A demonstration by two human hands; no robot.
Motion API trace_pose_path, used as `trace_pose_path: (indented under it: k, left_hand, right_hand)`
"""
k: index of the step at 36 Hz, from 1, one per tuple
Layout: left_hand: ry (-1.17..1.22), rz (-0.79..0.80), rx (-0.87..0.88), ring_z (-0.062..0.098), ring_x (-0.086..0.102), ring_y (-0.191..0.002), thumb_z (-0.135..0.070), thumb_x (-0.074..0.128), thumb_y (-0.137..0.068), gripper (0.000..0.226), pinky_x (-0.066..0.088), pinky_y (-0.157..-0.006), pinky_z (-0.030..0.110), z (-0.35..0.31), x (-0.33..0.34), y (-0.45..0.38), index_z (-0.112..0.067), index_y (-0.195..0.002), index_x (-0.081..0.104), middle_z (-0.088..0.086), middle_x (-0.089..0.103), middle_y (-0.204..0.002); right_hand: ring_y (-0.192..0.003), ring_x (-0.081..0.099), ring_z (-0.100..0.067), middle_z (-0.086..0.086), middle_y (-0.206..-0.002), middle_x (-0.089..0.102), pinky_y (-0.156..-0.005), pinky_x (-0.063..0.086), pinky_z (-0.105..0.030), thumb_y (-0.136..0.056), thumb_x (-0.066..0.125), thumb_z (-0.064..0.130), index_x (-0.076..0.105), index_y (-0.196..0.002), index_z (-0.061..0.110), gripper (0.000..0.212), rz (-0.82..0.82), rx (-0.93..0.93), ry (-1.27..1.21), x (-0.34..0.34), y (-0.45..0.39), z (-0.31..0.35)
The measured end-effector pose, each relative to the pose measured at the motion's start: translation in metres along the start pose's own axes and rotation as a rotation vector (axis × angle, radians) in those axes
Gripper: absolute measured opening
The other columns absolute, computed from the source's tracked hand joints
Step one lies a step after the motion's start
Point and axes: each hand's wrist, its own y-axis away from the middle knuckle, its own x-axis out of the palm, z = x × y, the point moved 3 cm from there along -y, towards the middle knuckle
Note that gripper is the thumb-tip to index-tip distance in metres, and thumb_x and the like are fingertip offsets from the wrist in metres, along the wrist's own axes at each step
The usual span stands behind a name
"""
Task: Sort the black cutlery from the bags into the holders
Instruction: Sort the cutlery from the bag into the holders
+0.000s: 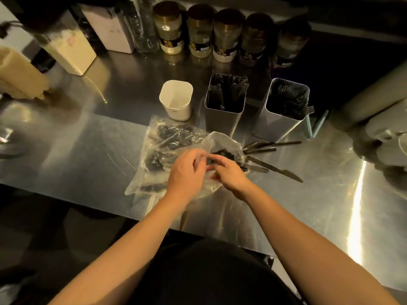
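Note:
Clear plastic bags holding black cutlery lie on the steel counter. My left hand and my right hand meet over the nearer bag, fingers curled and pinching its plastic near the opening. Several black knives lie loose on the counter to the right of the bag. Behind stand a white holder that looks empty, a grey holder with black knives, and a second grey holder full of black forks.
Several lidded jars line the back of the counter, with white and cream containers at back left. Rolls of paper lie at the right edge. A pale blue utensil leans beside the fork holder.

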Motion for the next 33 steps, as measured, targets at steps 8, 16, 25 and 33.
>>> trace_pose_path:
  k: [8, 16, 25, 33]
  left_hand:
    - [-0.001, 0.022, 0.322, 0.015, 0.044, -0.072, -0.019, 0.053, -0.092, 0.022, 0.041, -0.065, 0.035, -0.037, 0.007, 0.021, -0.023, -0.073, 0.042, -0.01, 0.04, -0.076]
    - [0.003, 0.031, 0.327, 0.016, 0.045, -0.074, -0.016, 0.053, -0.095, 0.017, 0.044, -0.068, 0.042, -0.037, 0.001, 0.021, -0.012, -0.079, 0.056, -0.007, 0.043, -0.078]
    - [0.051, 0.007, 0.264, 0.015, 0.046, -0.074, -0.013, 0.056, -0.095, 0.018, 0.044, -0.068, 0.04, -0.029, -0.017, 0.006, -0.014, -0.078, 0.052, -0.008, 0.045, -0.076]
    - [0.069, 0.039, 0.227, 0.015, 0.055, -0.083, -0.014, 0.056, -0.098, 0.014, 0.046, -0.075, 0.037, -0.022, -0.019, -0.003, -0.009, -0.09, 0.066, -0.002, 0.059, -0.084]
  right_hand:
    - [-0.123, 0.051, -0.034, -0.016, -0.139, 0.049, -0.102, 0.042, -0.044, -0.091, 0.036, 0.052, 0.038, -0.145, 0.018, 0.064, 0.044, -0.14, 1.268, -0.001, -0.041, 0.007]
    - [-0.141, 0.034, -0.039, -0.026, -0.153, 0.036, -0.113, 0.024, -0.043, -0.107, 0.04, 0.015, 0.031, -0.153, 0.004, 0.049, -0.028, -0.126, 1.07, 0.0, -0.061, 0.022]
    - [-0.114, 0.055, -0.039, -0.021, -0.124, 0.059, -0.098, 0.047, -0.05, -0.096, 0.031, 0.024, 0.054, -0.129, 0.008, 0.043, -0.116, -0.415, 1.198, 0.016, -0.052, 0.038]
    - [-0.108, 0.066, -0.021, -0.002, -0.114, 0.071, -0.087, 0.049, -0.031, -0.101, 0.045, 0.016, 0.068, -0.113, 0.018, 0.026, -0.19, 0.004, 1.382, -0.001, -0.052, 0.008]
